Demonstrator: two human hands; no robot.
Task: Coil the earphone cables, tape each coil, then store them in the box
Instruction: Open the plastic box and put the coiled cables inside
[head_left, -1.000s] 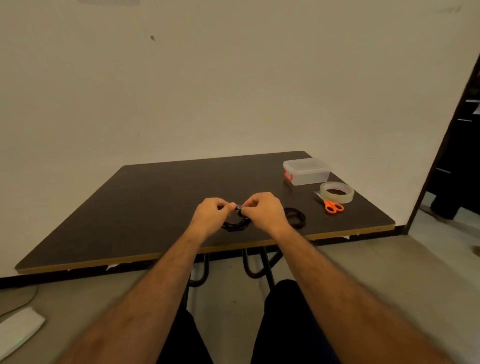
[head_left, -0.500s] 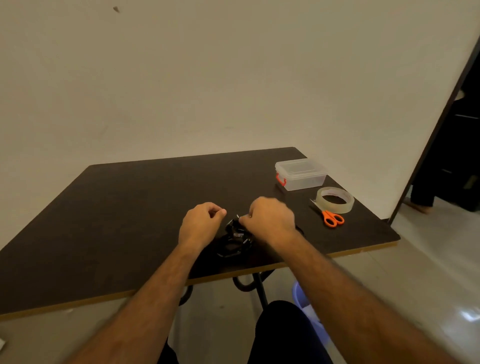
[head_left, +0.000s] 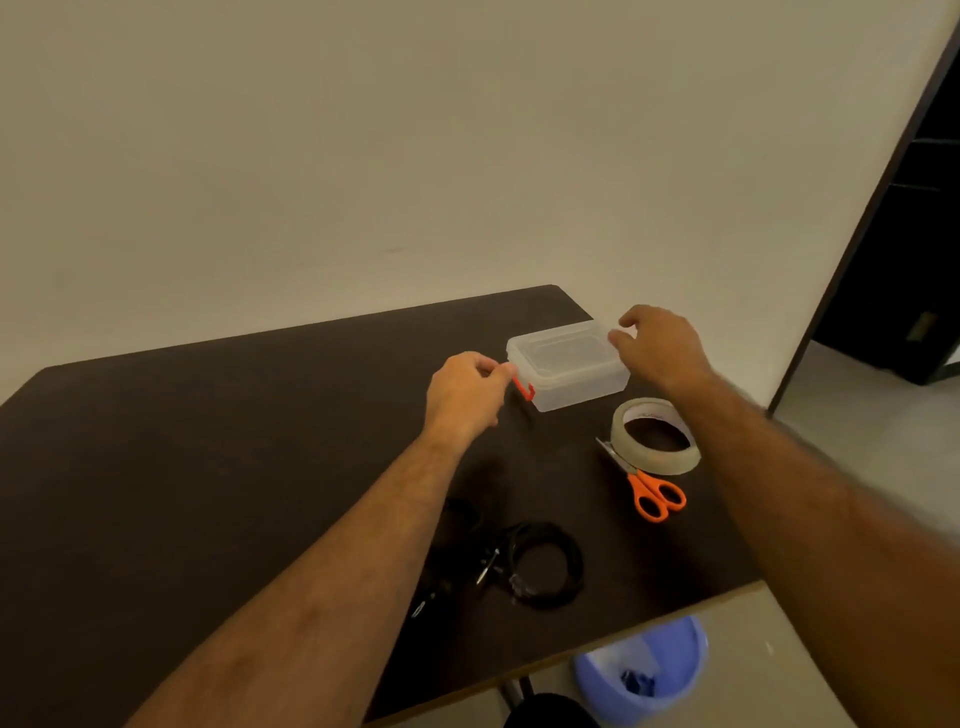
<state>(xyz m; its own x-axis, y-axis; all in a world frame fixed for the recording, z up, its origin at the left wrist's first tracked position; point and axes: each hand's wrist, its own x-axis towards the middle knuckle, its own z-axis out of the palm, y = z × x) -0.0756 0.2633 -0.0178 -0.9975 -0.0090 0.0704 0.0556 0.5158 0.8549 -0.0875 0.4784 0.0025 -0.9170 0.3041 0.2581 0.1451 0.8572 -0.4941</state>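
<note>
A clear plastic box (head_left: 571, 371) with its lid on and a red latch (head_left: 524, 389) stands at the table's far right. My left hand (head_left: 467, 392) pinches the box's left end at the red latch. My right hand (head_left: 660, 348) has its fingers curled over the box's right end. Two black coiled earphone cables lie loose on the table near the front edge: one coil (head_left: 545, 566) shows fully, the other (head_left: 447, 551) is partly hidden by my left forearm. A tape roll (head_left: 657, 436) lies just right of the coils, further back.
Orange-handled scissors (head_left: 652, 493) lie beside the tape roll, blades pointing back left. The dark table (head_left: 182, 467) stands against a cream wall. A blue bin (head_left: 644, 670) stands on the floor under the table's front right edge. A dark doorway opens at the right.
Both hands let go of the coiled cable near the front edge and reached back right to the box. The view has swung to the right.
</note>
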